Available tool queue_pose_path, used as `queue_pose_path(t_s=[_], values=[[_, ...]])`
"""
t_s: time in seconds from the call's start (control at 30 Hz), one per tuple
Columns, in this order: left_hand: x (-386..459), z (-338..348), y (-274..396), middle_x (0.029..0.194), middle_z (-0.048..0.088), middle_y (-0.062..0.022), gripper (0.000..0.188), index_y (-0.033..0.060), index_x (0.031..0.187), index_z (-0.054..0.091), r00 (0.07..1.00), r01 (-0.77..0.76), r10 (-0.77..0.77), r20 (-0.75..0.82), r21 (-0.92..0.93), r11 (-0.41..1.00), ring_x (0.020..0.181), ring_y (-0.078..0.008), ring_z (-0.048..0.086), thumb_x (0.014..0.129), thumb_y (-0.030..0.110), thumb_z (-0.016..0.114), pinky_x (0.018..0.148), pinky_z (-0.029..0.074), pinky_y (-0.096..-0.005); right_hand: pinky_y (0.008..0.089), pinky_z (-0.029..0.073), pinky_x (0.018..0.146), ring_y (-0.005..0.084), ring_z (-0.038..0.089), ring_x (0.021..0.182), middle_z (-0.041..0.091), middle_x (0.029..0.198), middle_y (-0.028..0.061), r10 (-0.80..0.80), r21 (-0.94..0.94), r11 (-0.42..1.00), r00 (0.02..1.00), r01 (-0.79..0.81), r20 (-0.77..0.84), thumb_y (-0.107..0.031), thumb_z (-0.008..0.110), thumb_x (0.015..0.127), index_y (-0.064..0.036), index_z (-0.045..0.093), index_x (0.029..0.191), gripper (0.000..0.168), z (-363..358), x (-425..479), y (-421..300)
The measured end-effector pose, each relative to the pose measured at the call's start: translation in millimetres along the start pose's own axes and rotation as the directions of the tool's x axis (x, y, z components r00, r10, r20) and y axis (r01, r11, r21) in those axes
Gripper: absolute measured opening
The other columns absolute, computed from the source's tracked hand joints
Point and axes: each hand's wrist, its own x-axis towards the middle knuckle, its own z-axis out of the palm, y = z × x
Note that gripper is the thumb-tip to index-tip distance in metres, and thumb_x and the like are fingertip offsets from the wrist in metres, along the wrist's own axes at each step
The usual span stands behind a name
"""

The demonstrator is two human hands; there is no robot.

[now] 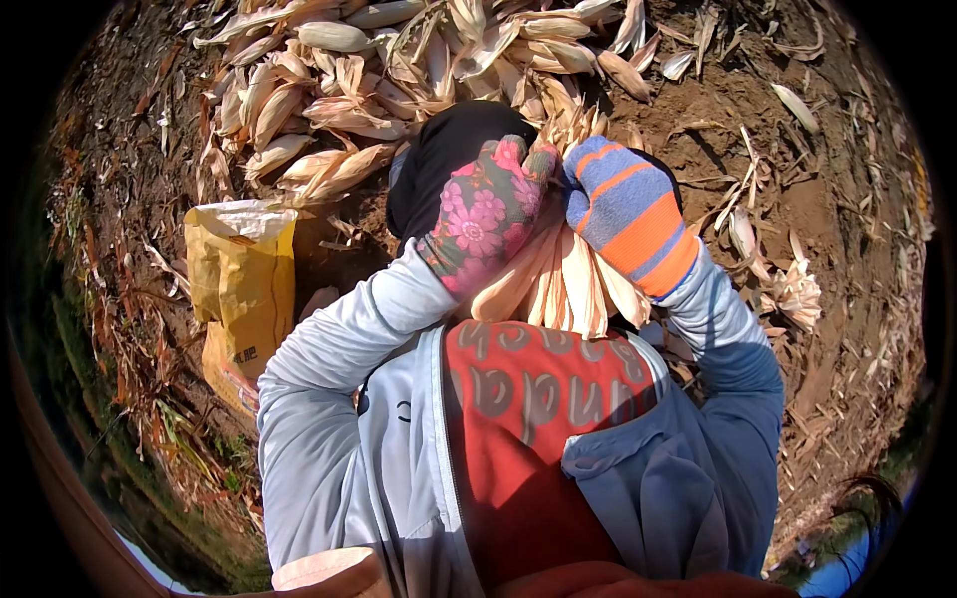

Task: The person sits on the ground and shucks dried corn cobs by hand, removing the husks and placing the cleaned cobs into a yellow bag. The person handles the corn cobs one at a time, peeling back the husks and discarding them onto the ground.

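Observation:
My left hand (pixel 486 213), in a dark knit glove with pink flowers, is closed at the top of a bunch of dry corn husks (pixel 561 280). Beside it, my right hand (pixel 632 217), in a blue and orange striped glove, grips the same bunch from the other side. The pale husk leaves fan out below both fists, towards my chest. More husk tips stick up beyond the knuckles. Whether a cob is inside the grip is hidden by the gloves. My dark-clothed knee (pixel 456 149) is just behind the left glove.
A heap of dry corn ears in husks (pixel 336 112) lies on the soil ahead. To the left stands a yellow sack (pixel 243 261) bearing writing, its top open. Loose husks (pixel 792 291) and a single ear (pixel 795 108) lie on the brown ground (pixel 837 224) at right.

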Motion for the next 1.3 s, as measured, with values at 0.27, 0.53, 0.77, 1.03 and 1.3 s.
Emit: queue_pose_path(t_s=[0.27, 0.53, 0.77, 1.03, 1.3], values=[[1, 11, -6, 0.090, 0.050, -0.0172, 0.020, 0.0075, 0.086, 0.053, 0.995, 0.069, -0.070, 0.067, 0.015, 0.997, 0.067, -0.0341, 0.057, 0.072, 0.019, 0.059, 0.055, 0.045, -0.0407, 0.0357, 0.046, 0.067, 0.0286, 0.055, 0.077, 0.055, 0.080, 0.0118, 0.038, 0.033, 0.999, 0.996, -0.036, -0.076, -0.007, 0.059, 0.067, -0.006, 0.056, 0.083, 0.017, 6, -4, -1], [-3, 16, -15, 0.093, 0.050, -0.0125, 0.023, 0.0091, 0.095, 0.053, 0.999, 0.046, -0.047, -0.022, -0.065, 0.997, 0.068, -0.0326, 0.058, 0.073, 0.015, 0.056, 0.055, 0.047, -0.0400, 0.0346, 0.046, 0.070, 0.0283, 0.058, 0.081, 0.059, 0.088, 0.0128, 0.059, 0.253, 0.966, 0.998, -0.047, -0.039, -0.007, 0.057, 0.077, -0.005, 0.057, 0.096, 0.019, 2, 1, 3], [-2, 20, -19, 0.094, 0.051, -0.0107, 0.024, 0.0097, 0.093, 0.056, 0.985, -0.070, 0.072, -0.157, 0.013, 0.997, 0.070, -0.0302, 0.059, 0.072, 0.022, 0.059, 0.056, 0.048, -0.0372, 0.0377, 0.047, 0.073, 0.0311, 0.057, 0.085, 0.060, 0.092, 0.0136, -0.053, 0.191, 0.981, 0.980, 0.015, 0.193, -0.014, 0.057, 0.079, -0.010, 0.057, 0.104, 0.026, -2, 19, 16], [-4, 23, -20, 0.090, 0.051, -0.0108, 0.021, 0.0086, 0.087, 0.055, 0.991, -0.010, 0.003, -0.137, -0.044, 0.999, 0.070, -0.0300, 0.058, 0.072, 0.022, 0.059, 0.054, 0.047, -0.0381, 0.0299, 0.047, 0.067, 0.0243, 0.060, 0.072, 0.061, 0.079, 0.0114, 0.009, 0.299, 0.951, 0.974, -0.079, 0.227, -0.008, 0.059, 0.076, -0.008, 0.056, 0.098, 0.022, -10, 23, 11], [-5, 25, -20, 0.088, 0.050, -0.0100, 0.018, 0.0080, 0.084, 0.055, 0.974, -0.109, 0.096, -0.205, -0.052, 0.993, 0.068, -0.0282, 0.058, 0.071, 0.019, 0.059, 0.053, 0.047, -0.0371, 0.0312, 0.047, 0.067, 0.0270, 0.061, 0.075, 0.061, 0.081, 0.0122, -0.023, 0.330, 0.939, 0.946, -0.091, 0.324, -0.011, 0.058, 0.078, -0.006, 0.056, 0.098, 0.021, -12, 32, 13]])
